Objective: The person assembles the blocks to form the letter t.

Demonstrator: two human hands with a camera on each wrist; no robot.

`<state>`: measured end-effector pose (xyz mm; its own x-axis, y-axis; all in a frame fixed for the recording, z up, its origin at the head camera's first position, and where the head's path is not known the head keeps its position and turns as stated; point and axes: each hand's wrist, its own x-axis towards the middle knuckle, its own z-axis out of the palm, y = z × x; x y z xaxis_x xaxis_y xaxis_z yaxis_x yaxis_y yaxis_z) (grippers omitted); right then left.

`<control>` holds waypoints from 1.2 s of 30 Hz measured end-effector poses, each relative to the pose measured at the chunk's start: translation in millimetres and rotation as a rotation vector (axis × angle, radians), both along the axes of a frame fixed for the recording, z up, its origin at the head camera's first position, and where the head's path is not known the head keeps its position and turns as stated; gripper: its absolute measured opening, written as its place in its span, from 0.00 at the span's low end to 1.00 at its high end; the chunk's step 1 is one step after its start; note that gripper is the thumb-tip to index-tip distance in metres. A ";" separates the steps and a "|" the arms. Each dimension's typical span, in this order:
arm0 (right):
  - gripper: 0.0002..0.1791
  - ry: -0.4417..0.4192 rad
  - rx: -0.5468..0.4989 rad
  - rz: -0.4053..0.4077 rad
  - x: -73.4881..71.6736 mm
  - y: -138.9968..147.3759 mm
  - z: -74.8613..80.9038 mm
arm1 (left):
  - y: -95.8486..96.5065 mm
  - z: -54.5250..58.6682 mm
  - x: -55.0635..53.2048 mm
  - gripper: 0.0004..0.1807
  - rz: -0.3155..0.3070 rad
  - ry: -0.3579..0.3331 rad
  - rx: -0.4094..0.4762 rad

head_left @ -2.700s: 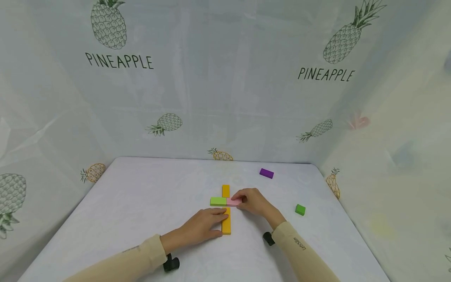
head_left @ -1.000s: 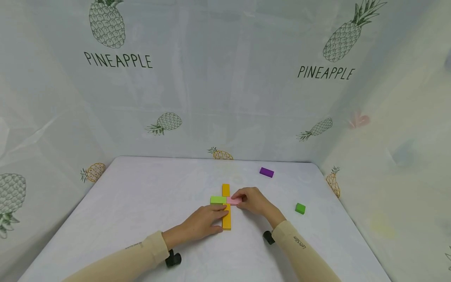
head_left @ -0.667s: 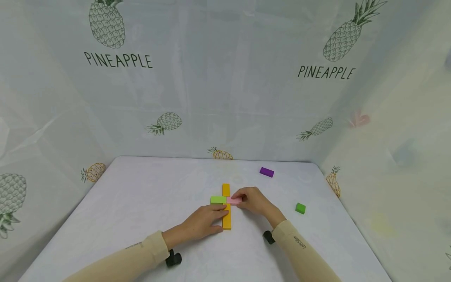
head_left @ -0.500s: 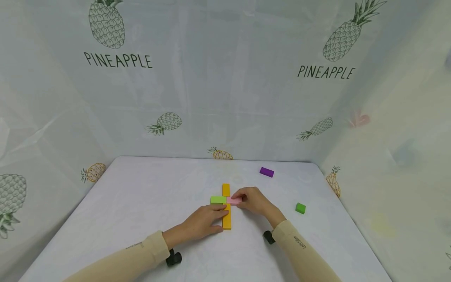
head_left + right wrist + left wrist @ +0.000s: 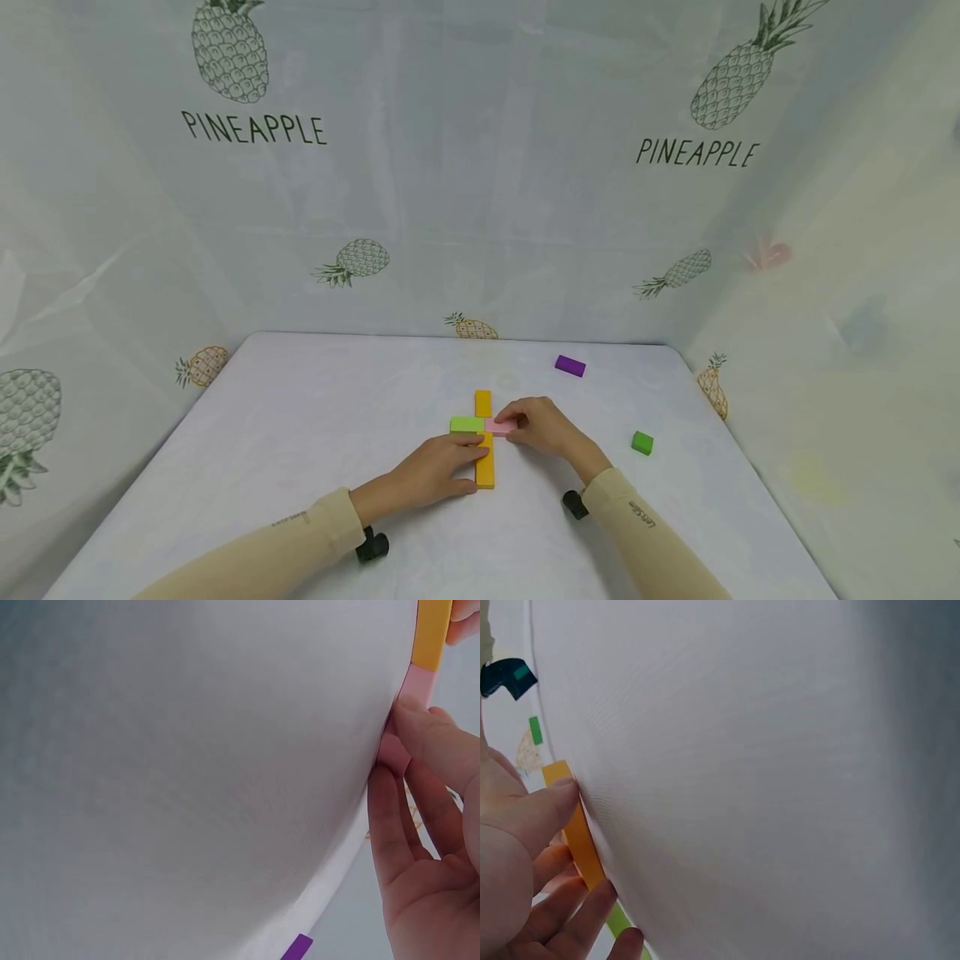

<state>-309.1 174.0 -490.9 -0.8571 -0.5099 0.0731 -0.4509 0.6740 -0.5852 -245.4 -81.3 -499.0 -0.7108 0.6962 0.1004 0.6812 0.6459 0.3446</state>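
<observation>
- White cloth, thin and lightly creased, hangs round three sides in our head view: we see a backdrop [image 5: 480, 183] printed with pineapples and the word PINEAPPLE.
- Before it, in that view, we see a smooth pale table [image 5: 337, 400], its far corners rounded.
- Near its middle, a light green block [image 5: 467, 425] meets a pink block [image 5: 492, 427] end to end, between a far orange block [image 5: 483, 403] and a near orange block [image 5: 484, 471].
- We see the left hand [image 5: 431, 471] resting spread on the near orange block, and the right hand [image 5: 546, 427] pinching the pink block.
- To the right on the table we find a purple block [image 5: 570, 366] near the back edge and a green block [image 5: 642, 442] nearer us.
- Through the left wrist view, the tabletop fills most of our sight, greying to the right; the left thumb touches the near orange block, its fingers apart.
- Through the right wrist view, we see thumb and fingers narrowed on the pink block, the purple block's end cut off below.
</observation>
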 end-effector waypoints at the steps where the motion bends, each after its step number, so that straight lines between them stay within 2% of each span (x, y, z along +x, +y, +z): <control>1: 0.14 0.001 0.001 0.002 0.1 0.2 0.3 | 0.1 -0.1 0.0 0.32 -0.001 0.000 0.002; 20: 0.17 0.009 0.020 0.067 4.9 5.8 7.2 | 1.2 4.6 1.2 0.32 -0.021 0.008 0.000; 26: 0.19 -0.024 -0.002 0.045 9.3 9.2 11.8 | 0.8 6.8 1.3 0.32 -0.016 0.003 0.004; 36: 0.21 0.022 0.053 0.020 18.0 32.4 24.2 | -0.1 6.4 1.1 0.32 -0.010 -0.008 0.000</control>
<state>-291.1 206.5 -466.8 -0.8452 -0.5306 0.0639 -0.4767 0.6945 -0.5390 -244.4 -81.4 -492.6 -0.7044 0.7034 0.0947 0.6849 0.6387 0.3505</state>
